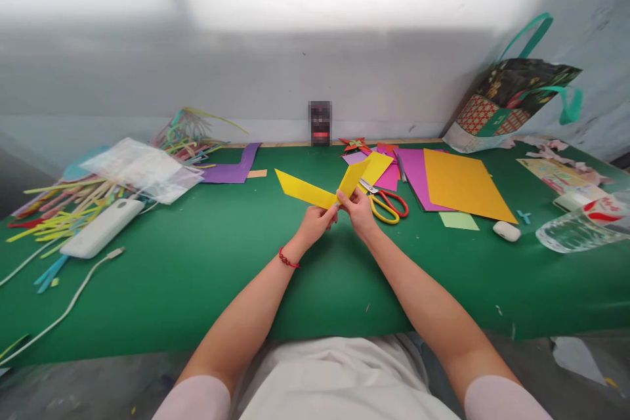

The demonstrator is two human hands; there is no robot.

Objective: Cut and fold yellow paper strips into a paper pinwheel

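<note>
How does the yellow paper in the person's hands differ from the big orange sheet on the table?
The yellow paper is folded into a narrow V shape, while the orange sheet is unfolded. The yellow paper is held up off the green table by the left hand and right hand; the orange sheet lies flat on a purple sheet, untouched. The orange sheet looks much larger. Both are plain coloured craft paper.

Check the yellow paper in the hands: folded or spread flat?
Folded. The yellow paper bends into a V at the pinch of the left hand and right hand, its two arms rising off the green table.
</note>
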